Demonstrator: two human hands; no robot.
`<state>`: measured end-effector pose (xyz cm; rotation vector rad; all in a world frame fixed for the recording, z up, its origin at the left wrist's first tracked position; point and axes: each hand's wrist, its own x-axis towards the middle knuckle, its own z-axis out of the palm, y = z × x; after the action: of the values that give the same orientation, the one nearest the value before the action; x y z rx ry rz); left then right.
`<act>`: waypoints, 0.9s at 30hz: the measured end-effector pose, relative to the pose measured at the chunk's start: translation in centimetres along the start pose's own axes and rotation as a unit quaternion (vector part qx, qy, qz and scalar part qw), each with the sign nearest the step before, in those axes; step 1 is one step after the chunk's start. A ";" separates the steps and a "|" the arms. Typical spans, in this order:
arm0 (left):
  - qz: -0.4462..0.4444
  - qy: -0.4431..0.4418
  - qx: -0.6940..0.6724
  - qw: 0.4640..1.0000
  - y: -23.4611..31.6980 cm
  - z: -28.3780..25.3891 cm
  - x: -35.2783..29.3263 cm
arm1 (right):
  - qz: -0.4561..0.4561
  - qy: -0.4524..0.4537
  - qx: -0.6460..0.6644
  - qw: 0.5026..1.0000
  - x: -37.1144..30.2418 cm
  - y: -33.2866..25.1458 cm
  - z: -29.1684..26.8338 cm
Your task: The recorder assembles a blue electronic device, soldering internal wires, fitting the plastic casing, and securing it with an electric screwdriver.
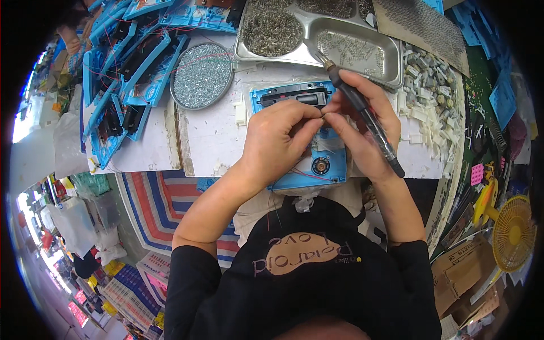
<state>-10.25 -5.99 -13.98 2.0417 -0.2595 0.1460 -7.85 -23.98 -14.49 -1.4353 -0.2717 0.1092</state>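
A blue plastic housing (334, 164) lies on the white table in front of me, with a black part (300, 97) along its far end and a round dark metal part (321, 165) at its near end. Over its middle, my left hand (277, 133) is closed, thumb and forefinger pinched on something too small to make out. My right hand (371, 122) holds a dark-handled screwdriver (362, 105) slantwise across the palm, its metal tip pointing away to the far left. The right thumb and forefinger meet the left fingertips. Thin red wires show beside the housing's near part.
Left of the housing stands a round dish of small silvery screws (202, 75), beyond it stacked blue housings (127, 73) with wires. A metal compartment tray (391, 71) of small metal parts lies behind. White and metal pieces (428, 107) pile up at right, near a yellow fan (513, 233).
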 end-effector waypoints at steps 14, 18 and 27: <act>0.152 0.037 0.196 0.968 0.1 0.4 0.0 | -0.175 0.071 -0.225 0.956 -2.3 -0.7 -4.1; 0.110 0.019 0.200 0.974 -0.4 1.2 -0.2 | -0.112 0.016 -0.242 0.964 -6.4 -2.3 -7.8; 0.090 0.011 0.220 0.971 -0.3 1.6 0.0 | -0.132 -0.027 -0.235 0.963 -6.9 -1.6 -7.1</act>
<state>-10.18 -7.27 -15.02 2.4519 -0.4298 0.3668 -12.85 -32.70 -14.51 -1.8525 -0.5585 -0.1451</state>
